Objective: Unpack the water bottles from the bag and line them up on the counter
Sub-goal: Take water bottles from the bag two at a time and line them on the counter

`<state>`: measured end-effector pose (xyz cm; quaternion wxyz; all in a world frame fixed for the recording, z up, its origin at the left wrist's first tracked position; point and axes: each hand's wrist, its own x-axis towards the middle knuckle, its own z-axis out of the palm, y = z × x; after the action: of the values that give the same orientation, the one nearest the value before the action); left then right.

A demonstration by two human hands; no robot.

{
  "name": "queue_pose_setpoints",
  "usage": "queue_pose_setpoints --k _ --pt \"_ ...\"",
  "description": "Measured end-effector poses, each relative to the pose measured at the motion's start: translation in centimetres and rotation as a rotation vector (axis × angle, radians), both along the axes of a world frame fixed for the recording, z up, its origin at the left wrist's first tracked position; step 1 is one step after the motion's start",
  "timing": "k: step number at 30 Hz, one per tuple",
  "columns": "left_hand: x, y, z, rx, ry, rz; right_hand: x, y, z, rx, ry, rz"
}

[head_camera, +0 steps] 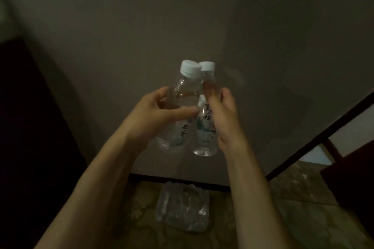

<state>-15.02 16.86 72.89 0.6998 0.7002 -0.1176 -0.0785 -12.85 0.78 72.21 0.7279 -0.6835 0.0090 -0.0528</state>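
two clear plastic water bottles with pale caps are out of the bag and over the grey counter [263, 46], one per hand. the left hand [162, 111] is curled round the upper body of the left bottle [178, 127], thumb across the front and fingers behind, so it reads as closed on it; that bottle leans, its cap tipped toward the other bottle's cap, and its base looks blurred and perhaps just clear of the surface, though i cannot tell for sure. the right hand [224, 115] grips the right bottle [204, 127] from its outer side, forefinger laid up along the neck, closed on it too; this bottle stands nearly upright and its base seems to rest on or just above the counter. between the two grips the bottles touch or nearly touch at shoulder and cap. below the wrists, nearer the person, a crumpled clear plastic bag [182, 208] lies flat on the patterned floor [293, 188] past the counter's dark edge; it looks slack and i see no bottle shape inside, though the dim light leaves that unsure. my reading is that the unpacking is done or close to it, and the work is at the placing stage: both bottles need setting down upright, side by side, and letting go. no other bottles show on the counter, so the row appears to start with this pair.
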Motion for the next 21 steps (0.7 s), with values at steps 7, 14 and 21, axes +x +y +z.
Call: queue_pose_setpoints --k 7,14,21 --pt "-4.7 13.1 2.4 -0.026 -0.049 0.192 -2.2 13.2 3.2 0.083 -0.136 0.196" --pt "-10.7 24.1 4.1 0.029 -0.099 0.373 -5.4 24.2 5.3 0.056 -0.167 0.427" --pt "-12.3 30.2 4.6 0.122 -0.108 0.491 -6.1 30.7 5.8 0.096 -0.051 0.525"
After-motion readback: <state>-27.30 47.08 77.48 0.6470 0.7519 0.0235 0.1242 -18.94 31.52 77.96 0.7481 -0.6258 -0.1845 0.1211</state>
